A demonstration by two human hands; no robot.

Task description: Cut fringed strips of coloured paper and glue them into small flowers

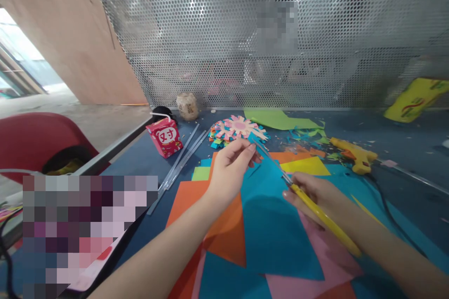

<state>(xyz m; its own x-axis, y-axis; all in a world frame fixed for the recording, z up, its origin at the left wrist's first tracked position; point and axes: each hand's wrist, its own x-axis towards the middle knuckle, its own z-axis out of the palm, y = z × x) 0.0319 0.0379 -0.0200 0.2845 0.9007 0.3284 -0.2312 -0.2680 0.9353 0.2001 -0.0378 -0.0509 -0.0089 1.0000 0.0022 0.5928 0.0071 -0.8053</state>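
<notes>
My right hand (315, 196) is closed around a pair of yellow-handled scissors (324, 219). Their thin metal blades point up and left toward my left hand (235, 163). Thumb and fingers of that hand are pinched on a piece of blue paper (257, 142), right by the blade tips. Part of the piece is hidden by the fingers and the blades. Below both hands lies a large blue paper sheet (277, 224), overlapping orange paper (224, 233) and pink paper (294, 285). Behind the left hand sits a fringed paper flower (240, 124) in pink and other colours.
A yellow glue gun (356, 153) with a dark cord lies at right. Clear glue sticks (185, 159) and a red drink carton (164, 138) are at left, above a pixelated device. Green paper (280, 119) and blue shreds lie toward the back, before a perforated metal panel (210, 32).
</notes>
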